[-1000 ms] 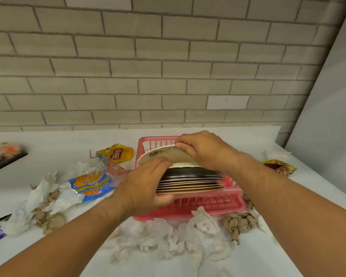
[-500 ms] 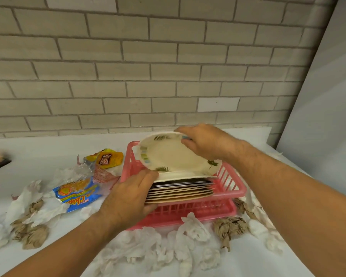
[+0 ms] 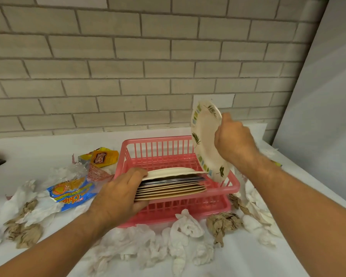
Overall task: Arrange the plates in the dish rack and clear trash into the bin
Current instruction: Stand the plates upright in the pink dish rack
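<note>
Nearly upright in R hand [image 3: 236, 144]: plate [image 3: 205, 140]

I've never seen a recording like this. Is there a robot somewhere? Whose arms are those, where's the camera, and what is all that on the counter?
No robot here: these are a person's two bare arms, filmed by a wide-angle camera worn on their head, looking forward and down. The left hand grips one end of a stack of plates lying flat at the front of a pink dish rack. The right hand holds a patterned plate tipped almost on edge over the rack's right end. Around the rack, the white counter is littered with crumpled white tissues, brown paper wads, a blue chip bag and a yellow wrapper.
</note>
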